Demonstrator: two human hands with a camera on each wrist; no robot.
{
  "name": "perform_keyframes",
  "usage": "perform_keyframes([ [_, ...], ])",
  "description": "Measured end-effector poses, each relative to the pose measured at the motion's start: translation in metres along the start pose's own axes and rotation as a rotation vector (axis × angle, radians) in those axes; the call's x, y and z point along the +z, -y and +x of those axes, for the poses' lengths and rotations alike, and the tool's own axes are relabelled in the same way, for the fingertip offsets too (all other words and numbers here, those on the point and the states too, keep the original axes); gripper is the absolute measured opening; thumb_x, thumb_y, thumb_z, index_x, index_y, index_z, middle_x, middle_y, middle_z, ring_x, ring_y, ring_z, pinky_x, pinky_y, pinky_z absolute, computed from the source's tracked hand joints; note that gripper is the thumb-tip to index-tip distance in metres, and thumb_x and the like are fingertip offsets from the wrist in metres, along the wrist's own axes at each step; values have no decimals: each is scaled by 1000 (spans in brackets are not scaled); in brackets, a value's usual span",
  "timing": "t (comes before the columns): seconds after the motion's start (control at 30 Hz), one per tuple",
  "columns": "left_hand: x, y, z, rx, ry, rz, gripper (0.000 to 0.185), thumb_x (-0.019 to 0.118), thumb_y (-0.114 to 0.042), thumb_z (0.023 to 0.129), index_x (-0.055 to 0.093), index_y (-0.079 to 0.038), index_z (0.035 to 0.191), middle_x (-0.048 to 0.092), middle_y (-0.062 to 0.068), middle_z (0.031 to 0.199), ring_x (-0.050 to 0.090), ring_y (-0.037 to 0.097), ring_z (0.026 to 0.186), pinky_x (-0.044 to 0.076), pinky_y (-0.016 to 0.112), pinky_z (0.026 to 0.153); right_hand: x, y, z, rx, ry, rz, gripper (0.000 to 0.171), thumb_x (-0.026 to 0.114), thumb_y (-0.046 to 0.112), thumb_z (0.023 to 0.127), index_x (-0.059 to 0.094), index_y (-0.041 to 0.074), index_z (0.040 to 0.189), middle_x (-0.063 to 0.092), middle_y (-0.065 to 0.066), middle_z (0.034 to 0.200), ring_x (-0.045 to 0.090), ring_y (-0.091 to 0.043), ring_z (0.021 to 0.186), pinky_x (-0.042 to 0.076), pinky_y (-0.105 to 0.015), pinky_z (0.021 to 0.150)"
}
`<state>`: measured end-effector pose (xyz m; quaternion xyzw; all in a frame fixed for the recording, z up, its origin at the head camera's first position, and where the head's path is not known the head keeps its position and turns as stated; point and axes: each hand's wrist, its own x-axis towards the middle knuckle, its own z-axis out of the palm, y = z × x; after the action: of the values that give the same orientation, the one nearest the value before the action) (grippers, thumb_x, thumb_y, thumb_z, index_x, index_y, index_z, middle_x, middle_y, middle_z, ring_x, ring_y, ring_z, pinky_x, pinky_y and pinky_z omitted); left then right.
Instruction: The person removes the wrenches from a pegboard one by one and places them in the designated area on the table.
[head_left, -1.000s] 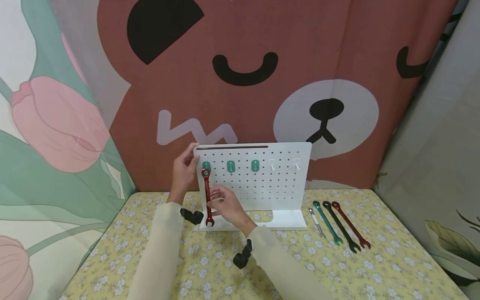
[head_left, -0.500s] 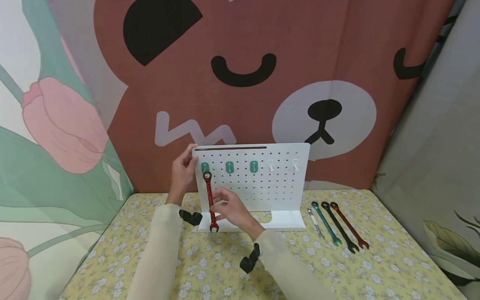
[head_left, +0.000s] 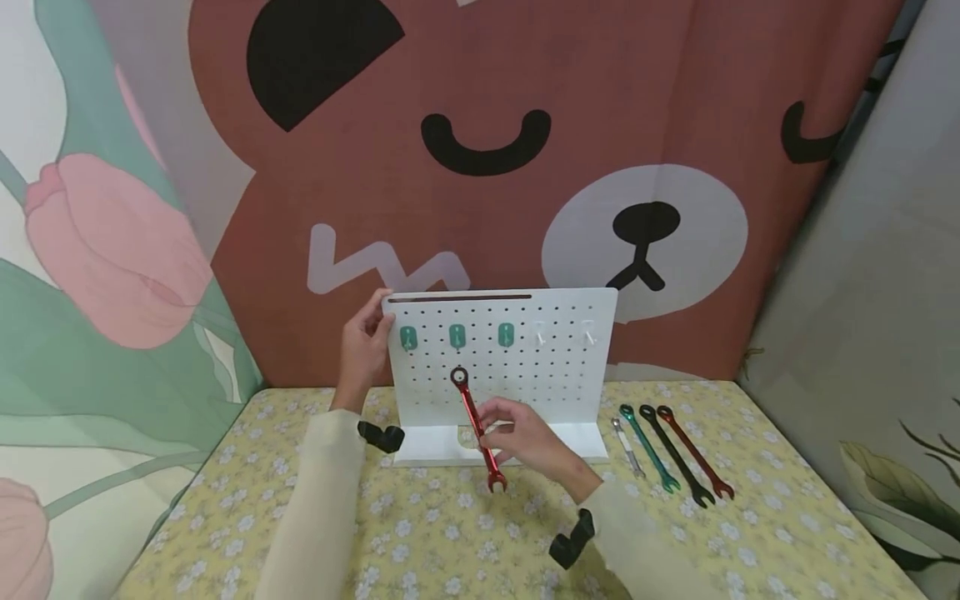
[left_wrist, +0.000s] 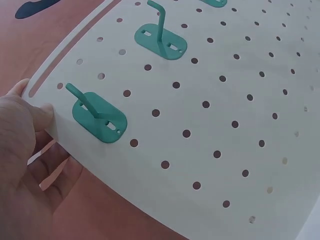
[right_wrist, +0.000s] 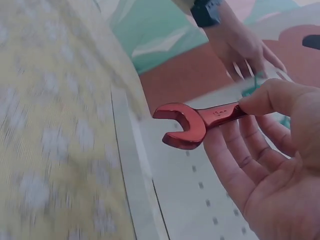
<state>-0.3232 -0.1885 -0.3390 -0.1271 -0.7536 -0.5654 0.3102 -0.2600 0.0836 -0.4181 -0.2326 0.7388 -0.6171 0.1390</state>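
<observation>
Red wrench now off hook (R hand pinches it); L hand grips pegboard.

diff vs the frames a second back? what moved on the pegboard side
The red wrench has come off the leftmost green hook: the right hand, pinching its shaft as before, carried it right and down, so it now tilts in front of the pegboard with its open end over the tablecloth. The left hand still grips the board's top left corner. The four wrenches on the right lie as they were.
</observation>
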Motion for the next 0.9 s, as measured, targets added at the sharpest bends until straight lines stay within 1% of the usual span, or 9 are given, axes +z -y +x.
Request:
perform_keyframes([
  [0.1, 1, -14, -4, 14, -2, 12, 37, 56, 6, 103, 61, 2, 140, 59, 35, 93, 49, 38, 75, 38, 22, 64, -17, -6, -18, 11, -16, -46, 22, 67, 7, 97, 65, 5, 118, 63, -15, 109, 68, -29, 92, 59, -46, 72],
  [0.2, 3, -3, -1, 10, -12, 15, 38, 55, 5, 104, 61, 1, 141, 58, 35, 91, 47, 35, 72, 37, 22, 61, -34, -12, -35, 22, -14, -79, 22, 66, 6, 97, 64, 3, 119, 61, -14, 109, 67, -28, 90, 59, -46, 71],
  [0.33, 4, 20, 4, 15, -16, 19, 37, 55, 1, 105, 61, -3, 142, 57, 31, 90, 45, 31, 70, 36, 21, 59, -56, -19, -56, 33, -13, -125, 23, 65, 6, 98, 63, 1, 120, 60, -16, 109, 66, -30, 88, 58, -48, 68],
  [0.4, 4, 25, 6, 15, -14, 19, 37, 57, -2, 106, 62, -5, 142, 58, 28, 89, 46, 28, 70, 37, 22, 59, -67, -22, -64, 49, -19, -145, 22, 66, 7, 98, 63, 2, 119, 60, -16, 108, 65, -29, 86, 57, -51, 67],
  [0.5, 3, 28, 7, 13, -13, 14, 37, 59, -5, 105, 63, -9, 142, 58, 23, 88, 45, 24, 69, 38, 23, 60, -85, -28, -76, 82, -31, -165, 24, 66, 8, 98, 62, 0, 120, 60, -16, 108, 64, -28, 85, 56, -52, 67],
  [0.57, 3, 28, 8, 11, -13, 13, 37, 60, -7, 105, 63, -11, 142, 58, 20, 88, 45, 22, 68, 38, 23, 60, -98, -31, -82, 112, -43, -173, 25, 67, 10, 99, 62, -1, 121, 60, -15, 108, 64, -28, 85, 57, -50, 67],
  [0.7, 2, 27, 9, 3, -9, 27, 37, 60, -7, 105, 63, -11, 142, 57, 16, 88, 45, 22, 69, 39, 25, 61, -124, -35, -95, 171, -70, -187, 31, 66, 12, 99, 60, -3, 126, 58, -16, 110, 61, -29, 85, 55, -50, 67],
  [0.77, 2, 27, 9, -5, -5, 34, 38, 59, -7, 106, 63, -12, 143, 57, 14, 88, 46, 23, 69, 40, 25, 61, -137, -37, -102, 204, -98, -210, 34, 67, 12, 99, 59, -4, 128, 58, -16, 110, 60, -29, 82, 54, -51, 66],
  [0.9, 1, 28, 8, -7, -1, 35, 38, 59, -7, 106, 62, -12, 143, 57, 13, 89, 46, 24, 71, 40, 25, 62, -163, -44, -115, 258, -157, -286, 39, 68, 14, 99, 58, -4, 133, 59, -15, 114, 62, -27, 87, 55, -47, 67],
])
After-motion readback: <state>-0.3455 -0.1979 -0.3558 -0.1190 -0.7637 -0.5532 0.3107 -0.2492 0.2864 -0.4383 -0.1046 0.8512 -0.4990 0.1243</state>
